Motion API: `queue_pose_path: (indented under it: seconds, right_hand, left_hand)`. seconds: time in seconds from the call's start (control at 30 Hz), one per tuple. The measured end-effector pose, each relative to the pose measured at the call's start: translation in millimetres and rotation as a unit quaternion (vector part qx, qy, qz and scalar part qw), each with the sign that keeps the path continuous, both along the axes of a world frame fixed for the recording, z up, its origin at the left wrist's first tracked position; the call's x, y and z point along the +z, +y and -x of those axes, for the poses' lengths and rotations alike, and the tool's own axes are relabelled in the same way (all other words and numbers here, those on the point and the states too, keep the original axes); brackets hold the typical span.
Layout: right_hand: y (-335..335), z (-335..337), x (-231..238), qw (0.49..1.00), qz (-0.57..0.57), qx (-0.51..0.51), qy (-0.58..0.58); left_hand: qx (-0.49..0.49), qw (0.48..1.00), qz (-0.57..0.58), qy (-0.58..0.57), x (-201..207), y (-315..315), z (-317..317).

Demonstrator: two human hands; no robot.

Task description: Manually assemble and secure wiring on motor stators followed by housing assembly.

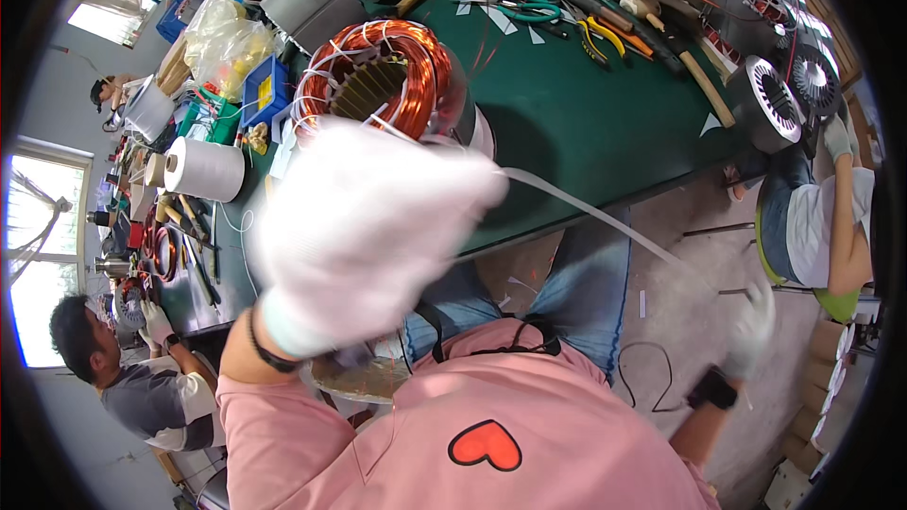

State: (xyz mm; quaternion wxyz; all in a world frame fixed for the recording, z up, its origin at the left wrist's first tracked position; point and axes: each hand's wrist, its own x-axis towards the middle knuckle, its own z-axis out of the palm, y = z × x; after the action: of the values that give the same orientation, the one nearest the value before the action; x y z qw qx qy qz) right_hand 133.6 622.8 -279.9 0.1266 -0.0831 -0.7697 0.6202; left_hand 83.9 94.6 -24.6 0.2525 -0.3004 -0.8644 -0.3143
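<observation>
A motor stator with thick copper windings (430,66), tied in places with white lacing, stands on the green table in front of me. My left hand (368,217), in a white glove and blurred by motion, is closed just on the near side of the windings and hides their near part. From its fingertips a flat white cord (595,212) runs taut down to the right. Out beyond the table edge, my right hand (751,331), also gloved and blurred, is closed at the cord's other end.
Scissors (529,5), yellow-handled pliers (605,42) and wooden-handled tools lie on the green table (567,123). A bare slotted core (770,104) stands at right. White thread spool (208,168) and blue bin (265,90) sit left. Co-workers sit at left (151,387) and right (822,217).
</observation>
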Motion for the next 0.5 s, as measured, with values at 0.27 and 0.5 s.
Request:
queue_pose_path:
  seconds: [0.27, 0.5]
  right_hand:
    - [-365.2, 101.9, 190.8, 0.811, 0.236, 0.510, -0.164]
    - [-391.2, 92.8, 221.5, 0.671, 0.514, 0.510, -0.156]
  left_hand:
    - [-0.013, 0.964, 0.241, 0.113, -56.7, -25.0, -17.8]
    - [0.186, 0.963, 0.129, 0.148, -51.0, -52.9, 21.1]
